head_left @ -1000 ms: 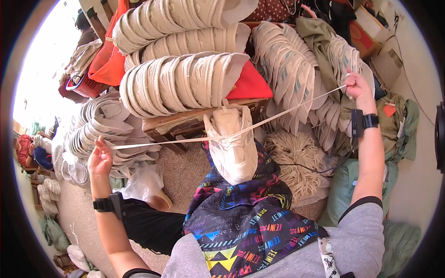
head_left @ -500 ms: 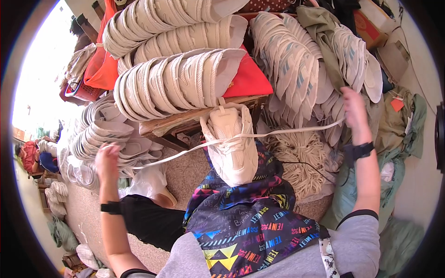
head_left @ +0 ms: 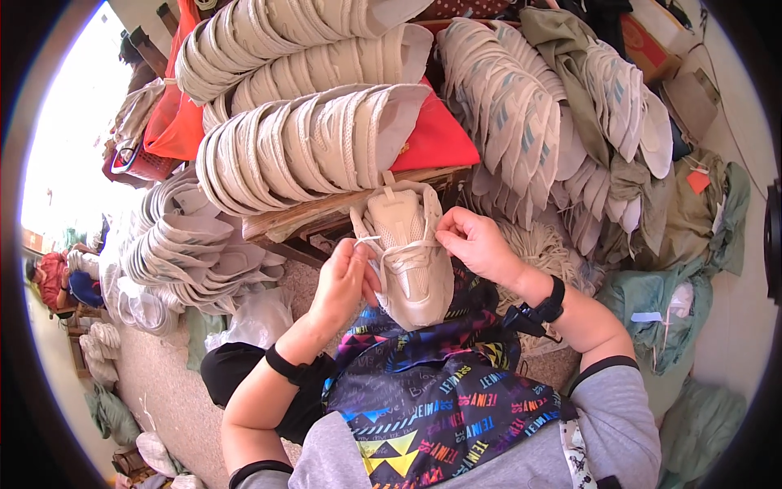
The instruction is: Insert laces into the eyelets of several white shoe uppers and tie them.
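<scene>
A cream shoe upper (head_left: 411,289) stands in front of me, its toe toward me and its tongue against the edge of a wooden bench (head_left: 281,222). A flat cream shoelace (head_left: 407,247) crosses its lacing area. At the upper's left side my left hand (head_left: 344,277) is closed, pinching one side of the lace by the eyelets. On the opposite side my right hand (head_left: 475,243) pinches the lace between thumb and fingers. Most of the lace's free length is hidden by the hands. Below the upper lies the dark patterned apron (head_left: 456,383) over my lap.
Nested rows of cream shoe uppers (head_left: 301,147) cover the bench beside a red cloth (head_left: 440,134). More uppers (head_left: 505,122) are piled at the right, above a bundle of laces (head_left: 529,248). Grey uppers (head_left: 183,244) are heaped at left. Green sacks (head_left: 652,301) sit at right.
Both hands have come inward from wide apart to the sides of the shoe upper. The lace, stretched out sideways before, is now gripped close to the eyelets.
</scene>
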`<state>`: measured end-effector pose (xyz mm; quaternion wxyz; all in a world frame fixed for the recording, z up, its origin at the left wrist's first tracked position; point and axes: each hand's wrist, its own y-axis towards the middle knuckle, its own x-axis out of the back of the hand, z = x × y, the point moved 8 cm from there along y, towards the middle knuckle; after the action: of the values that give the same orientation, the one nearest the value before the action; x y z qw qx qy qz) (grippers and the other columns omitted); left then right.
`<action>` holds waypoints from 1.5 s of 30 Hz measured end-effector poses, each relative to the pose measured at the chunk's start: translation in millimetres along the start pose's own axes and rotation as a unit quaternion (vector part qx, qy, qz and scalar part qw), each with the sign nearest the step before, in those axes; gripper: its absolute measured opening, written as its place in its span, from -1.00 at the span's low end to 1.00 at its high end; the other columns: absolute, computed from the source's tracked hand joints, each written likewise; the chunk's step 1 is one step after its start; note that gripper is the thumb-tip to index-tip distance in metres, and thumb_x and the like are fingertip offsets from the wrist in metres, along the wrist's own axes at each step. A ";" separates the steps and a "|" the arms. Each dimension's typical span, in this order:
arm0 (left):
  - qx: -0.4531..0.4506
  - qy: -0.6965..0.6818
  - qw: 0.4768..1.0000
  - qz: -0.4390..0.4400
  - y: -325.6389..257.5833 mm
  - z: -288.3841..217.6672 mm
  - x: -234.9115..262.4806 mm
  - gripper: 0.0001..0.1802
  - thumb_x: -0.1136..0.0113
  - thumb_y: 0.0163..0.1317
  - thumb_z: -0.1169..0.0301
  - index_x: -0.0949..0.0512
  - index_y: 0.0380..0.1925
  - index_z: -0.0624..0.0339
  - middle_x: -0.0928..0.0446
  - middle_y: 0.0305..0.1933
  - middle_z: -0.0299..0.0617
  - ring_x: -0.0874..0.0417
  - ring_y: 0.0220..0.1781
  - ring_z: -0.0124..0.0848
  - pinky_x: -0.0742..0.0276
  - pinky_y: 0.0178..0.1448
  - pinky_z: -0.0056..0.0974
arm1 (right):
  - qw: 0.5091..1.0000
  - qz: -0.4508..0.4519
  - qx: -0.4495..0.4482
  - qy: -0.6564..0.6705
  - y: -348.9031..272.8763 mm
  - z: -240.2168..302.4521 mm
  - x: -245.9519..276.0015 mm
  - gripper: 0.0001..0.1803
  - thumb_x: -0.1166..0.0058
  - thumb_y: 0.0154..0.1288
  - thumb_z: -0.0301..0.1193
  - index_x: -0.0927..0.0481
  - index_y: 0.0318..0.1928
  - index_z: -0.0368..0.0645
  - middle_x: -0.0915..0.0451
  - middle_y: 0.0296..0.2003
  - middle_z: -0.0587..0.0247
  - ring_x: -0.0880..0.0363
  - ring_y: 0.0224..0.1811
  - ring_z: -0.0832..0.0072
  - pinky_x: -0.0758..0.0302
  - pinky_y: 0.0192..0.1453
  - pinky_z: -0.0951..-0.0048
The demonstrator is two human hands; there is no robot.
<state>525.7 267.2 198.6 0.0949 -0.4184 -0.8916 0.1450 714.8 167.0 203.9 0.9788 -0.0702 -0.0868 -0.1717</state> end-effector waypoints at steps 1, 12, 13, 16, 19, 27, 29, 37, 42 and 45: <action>0.020 0.023 0.999 0.017 -3.5 -2.5 -4.6 -0.68 0.27 0.55 0.20 -0.36 -0.19 0.21 -0.53 -0.58 -0.20 -0.50 -0.74 -0.48 -0.33 -0.64 -0.48 | 0.998 -0.003 0.037 -0.043 -0.5 4.4 1.7 -0.89 -0.05 0.33 -0.45 -0.49 -0.34 -0.21 -0.56 -0.55 0.38 -0.50 -0.51 0.67 -0.44 -0.41 0.49; -0.083 0.338 0.937 -0.014 -21.4 -33.3 8.5 -0.71 0.04 0.43 0.27 -0.50 -0.22 0.31 -0.52 -0.50 0.02 -0.56 -0.64 -0.15 -0.52 -0.45 -0.20 | 0.905 -0.001 0.148 -0.398 -0.9 68.5 -11.9 -0.90 -0.07 0.14 -0.43 -0.47 -0.38 -0.20 -0.52 -0.55 0.15 -0.54 -0.47 0.26 -0.45 -0.39 0.29; -0.201 0.405 0.891 -0.037 -25.5 -44.2 6.4 -0.74 0.02 0.41 0.31 -0.51 -0.21 0.32 -0.53 -0.45 0.06 -0.60 -0.58 -0.11 -0.54 -0.41 -0.20 | 0.848 -0.026 0.236 -0.474 -6.1 80.3 -20.4 -0.90 -0.06 0.11 -0.44 -0.47 -0.37 -0.18 -0.52 -0.54 0.12 -0.55 -0.44 0.17 -0.47 -0.37 0.23; -0.252 0.342 0.902 -0.082 -24.6 -46.4 14.7 -0.81 -0.01 0.37 0.40 -0.52 -0.20 0.30 -0.56 -0.40 0.03 -0.61 -0.53 -0.19 -0.53 -0.37 -0.22 | 0.771 -0.004 0.302 -0.560 -12.5 78.1 -43.5 -0.89 -0.06 0.09 -0.46 -0.45 -0.34 -0.16 -0.49 -0.51 0.19 -0.54 -0.42 0.21 -0.48 -0.33 0.21; -0.048 0.149 0.987 -0.037 -17.6 -17.7 14.0 -0.80 0.00 0.42 0.43 -0.55 -0.11 0.29 -0.51 -0.46 -0.22 -0.49 -0.58 -0.55 -0.44 -0.46 -0.44 | 0.717 0.045 0.349 -0.602 -16.5 89.6 -51.4 -0.87 -0.04 0.08 -0.47 -0.44 -0.31 -0.16 -0.49 -0.38 0.16 -0.53 -0.40 0.22 -0.49 -0.29 0.23; -0.049 0.251 0.965 -0.057 -15.1 -10.4 7.1 -0.69 -0.01 0.39 0.24 -0.59 -0.29 0.27 -0.56 -0.54 -0.09 -0.58 -0.50 -0.36 -0.47 -0.34 -0.25 | 0.741 0.165 0.335 -0.559 12.5 88.8 -36.2 -0.82 -0.10 0.09 -0.47 -0.45 -0.27 -0.16 -0.44 -0.22 0.16 -0.61 -0.29 0.20 -0.58 -0.31 0.22; -0.037 0.218 0.973 -0.064 -12.6 -4.4 8.6 -0.68 -0.02 0.40 0.23 -0.61 -0.30 0.26 -0.55 -0.55 -0.13 -0.54 -0.50 -0.41 -0.45 -0.34 -0.27 | 0.731 0.243 0.333 -0.544 16.1 82.3 -39.9 -0.81 -0.16 0.03 -0.45 -0.48 -0.31 -0.16 -0.45 -0.23 0.14 -0.64 -0.31 0.21 -0.61 -0.32 0.23; -0.050 0.096 0.992 -0.068 0.2 6.7 9.6 -0.69 -0.08 0.38 0.28 -0.61 -0.38 0.30 -0.49 -0.57 -0.27 -0.37 -0.50 -0.60 -0.34 -0.39 -0.39 | 0.782 0.277 0.325 -0.453 15.4 75.0 -26.7 -0.80 -0.21 0.09 -0.39 -0.52 -0.30 -0.20 -0.44 -0.22 0.15 -0.59 -0.27 0.15 -0.55 -0.26 0.18; -0.040 0.119 0.990 -0.066 5.3 -7.4 2.6 -0.76 -0.17 0.30 0.32 -0.60 -0.42 0.29 -0.47 -0.56 -0.25 -0.42 -0.53 -0.51 -0.41 -0.39 -0.33 | 0.904 0.282 0.161 -0.278 23.7 70.2 -20.2 -0.82 -0.18 0.18 -0.36 -0.58 -0.34 -0.24 -0.45 -0.29 0.17 -0.55 -0.22 0.22 -0.46 -0.16 0.30; -0.252 0.445 0.852 -0.110 -12.4 -60.1 -2.4 -0.82 -0.26 0.20 0.34 -0.56 -0.35 0.23 -0.49 -0.36 -0.19 -0.55 -0.45 -0.26 -0.49 -0.34 -0.21 | 0.947 0.167 0.177 -0.207 26.2 55.2 -16.6 -0.80 -0.19 0.17 -0.37 -0.58 -0.42 -0.27 -0.46 -0.33 0.16 -0.54 -0.27 0.26 -0.45 -0.19 0.35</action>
<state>535.8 268.5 259.1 0.3884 -0.3468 -0.8001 -0.2979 700.5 206.0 251.6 0.9505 0.0571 -0.3038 0.0308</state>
